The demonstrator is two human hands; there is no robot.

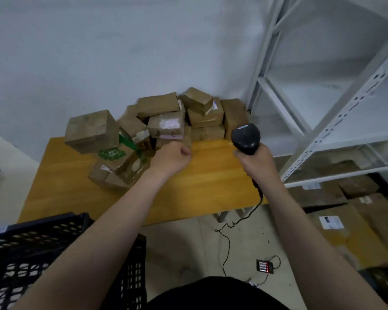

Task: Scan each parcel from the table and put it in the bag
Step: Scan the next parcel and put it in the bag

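With the parcels (pixel 166 121) heaped at the table's (pixel 211 175) far edge, most work looks undone: your right hand (pixel 255 161) clamps the scanner (pixel 245 137) above the table, your left hand (pixel 170 158) curls there too, grip unclear

Yellow wooden counter (pixel 211 175) is loaded with piled cardboard parcels (pixel 166 121) at far edge against wall; near half is bare wood.

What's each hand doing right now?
Left hand: fingers curled by a parcel; grip cannot be told.
Right hand: holding the scanner.
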